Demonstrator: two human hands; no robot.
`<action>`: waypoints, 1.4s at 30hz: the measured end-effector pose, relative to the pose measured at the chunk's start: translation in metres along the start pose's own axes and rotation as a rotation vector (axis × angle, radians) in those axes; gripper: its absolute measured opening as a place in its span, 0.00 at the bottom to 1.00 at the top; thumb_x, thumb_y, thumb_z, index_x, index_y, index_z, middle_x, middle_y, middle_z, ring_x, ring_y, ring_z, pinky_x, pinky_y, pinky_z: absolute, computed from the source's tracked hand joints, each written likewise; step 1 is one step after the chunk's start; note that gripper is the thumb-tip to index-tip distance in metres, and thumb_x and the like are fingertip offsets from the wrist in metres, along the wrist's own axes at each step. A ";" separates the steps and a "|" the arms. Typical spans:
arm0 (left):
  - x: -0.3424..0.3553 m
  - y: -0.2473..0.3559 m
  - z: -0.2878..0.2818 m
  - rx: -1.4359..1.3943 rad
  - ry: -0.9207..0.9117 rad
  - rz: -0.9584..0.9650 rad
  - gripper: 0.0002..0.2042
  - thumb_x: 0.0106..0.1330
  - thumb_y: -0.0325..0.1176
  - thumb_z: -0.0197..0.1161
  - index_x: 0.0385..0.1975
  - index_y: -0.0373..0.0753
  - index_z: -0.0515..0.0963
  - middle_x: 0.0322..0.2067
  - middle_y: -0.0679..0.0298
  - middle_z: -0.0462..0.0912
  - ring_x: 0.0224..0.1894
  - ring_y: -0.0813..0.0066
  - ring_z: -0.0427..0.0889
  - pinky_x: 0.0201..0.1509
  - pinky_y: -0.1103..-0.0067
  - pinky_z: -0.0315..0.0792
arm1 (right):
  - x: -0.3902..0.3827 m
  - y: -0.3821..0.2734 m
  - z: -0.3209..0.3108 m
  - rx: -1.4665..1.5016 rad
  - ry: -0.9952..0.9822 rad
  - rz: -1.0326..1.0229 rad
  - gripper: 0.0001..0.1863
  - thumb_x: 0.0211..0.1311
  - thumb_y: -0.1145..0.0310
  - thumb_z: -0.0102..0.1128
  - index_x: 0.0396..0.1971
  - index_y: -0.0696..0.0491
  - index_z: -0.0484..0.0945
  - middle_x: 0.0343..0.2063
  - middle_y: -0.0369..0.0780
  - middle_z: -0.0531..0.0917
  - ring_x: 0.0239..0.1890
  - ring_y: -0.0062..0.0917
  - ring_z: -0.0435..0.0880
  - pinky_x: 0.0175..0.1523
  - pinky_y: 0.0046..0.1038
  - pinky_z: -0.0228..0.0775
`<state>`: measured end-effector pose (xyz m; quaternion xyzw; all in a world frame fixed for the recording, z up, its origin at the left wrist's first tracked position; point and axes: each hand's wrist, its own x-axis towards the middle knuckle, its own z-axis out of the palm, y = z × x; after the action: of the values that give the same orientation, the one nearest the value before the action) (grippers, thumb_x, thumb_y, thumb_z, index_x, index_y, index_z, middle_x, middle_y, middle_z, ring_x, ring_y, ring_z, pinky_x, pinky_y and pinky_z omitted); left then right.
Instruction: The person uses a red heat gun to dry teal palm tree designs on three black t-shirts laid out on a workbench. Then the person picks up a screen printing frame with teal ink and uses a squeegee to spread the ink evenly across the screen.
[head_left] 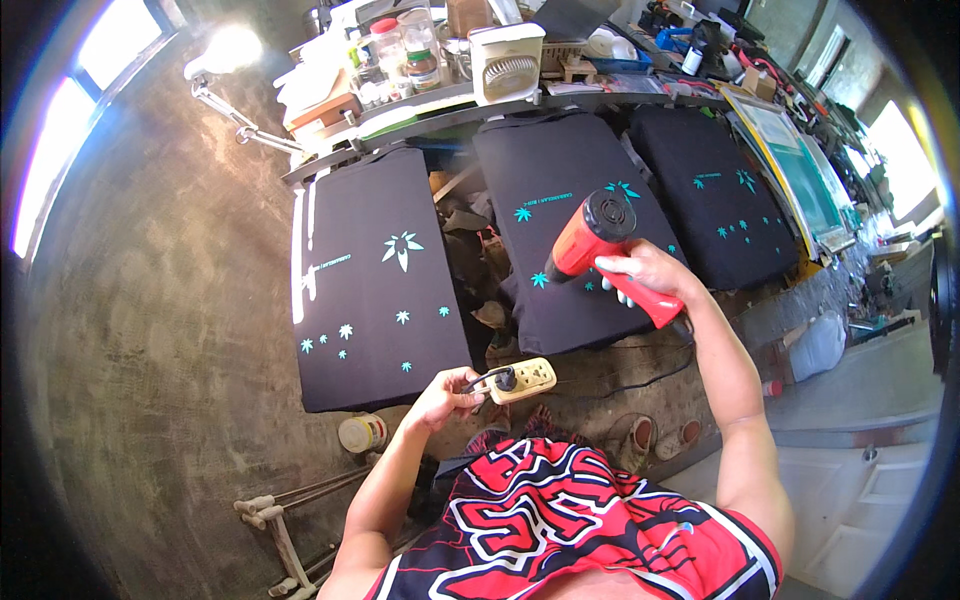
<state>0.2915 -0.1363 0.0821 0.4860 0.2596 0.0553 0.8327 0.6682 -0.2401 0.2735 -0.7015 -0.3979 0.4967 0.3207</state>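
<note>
Jersey [560, 520] nearest, right hand [655, 272] holds heat gun [582, 241], left hand [443, 400] seemingly power strip [532, 378].

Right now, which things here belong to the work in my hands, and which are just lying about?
In use:
- red heat gun, in your right hand
- power strip, at your left hand
- three printed black cloths

Apparently lying about:
- white tub
- green-lidded jar

Red-and-black jersey [545, 525] — white-trimmed, perhaps sleeveless

teal lettering [548, 199] on black cloth [560, 150], letters [510, 517] on jersey [690, 550]
</note>
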 end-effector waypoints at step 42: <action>0.109 -0.020 0.130 -0.041 -0.023 -0.102 0.08 0.64 0.28 0.70 0.36 0.38 0.76 0.25 0.72 0.76 0.19 0.86 0.70 0.21 0.84 0.64 | 0.000 0.048 -0.143 -0.015 -0.134 -0.011 0.23 0.67 0.53 0.62 0.51 0.57 0.77 0.31 0.39 0.82 0.23 0.22 0.81 0.26 0.27 0.76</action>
<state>0.4451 -0.2110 0.0751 0.4556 0.2732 0.0126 0.8471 0.8158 -0.2711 0.2755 -0.6669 -0.4258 0.5379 0.2909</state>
